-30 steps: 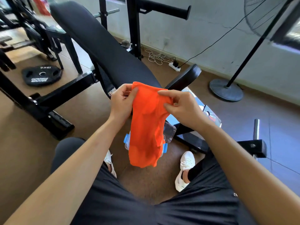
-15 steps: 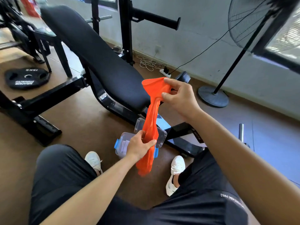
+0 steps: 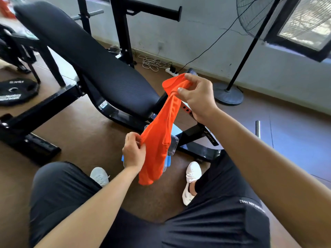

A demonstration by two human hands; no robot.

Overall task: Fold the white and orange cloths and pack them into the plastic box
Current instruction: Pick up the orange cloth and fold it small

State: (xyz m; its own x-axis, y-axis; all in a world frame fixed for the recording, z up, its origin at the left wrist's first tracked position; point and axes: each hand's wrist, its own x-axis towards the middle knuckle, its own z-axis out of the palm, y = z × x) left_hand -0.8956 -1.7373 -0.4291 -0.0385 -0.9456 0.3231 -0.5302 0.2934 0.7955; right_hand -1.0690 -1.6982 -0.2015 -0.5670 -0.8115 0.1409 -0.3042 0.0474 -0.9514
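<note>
The right hand (image 3: 198, 98) pinches the top end of the orange cloth (image 3: 159, 140) between thumb and curled fingers, holding it high. The left hand (image 3: 133, 153) grips the cloth's left edge lower down, fingers curled round the fabric. The cloth stretches at a slant between them, its tail hanging loose. Behind it, on the floor by the bench (image 3: 107, 77), sits the box (image 3: 174, 145), clear with blue clips and mostly hidden. Its lid seems raised, and its contents cannot be told.
</note>
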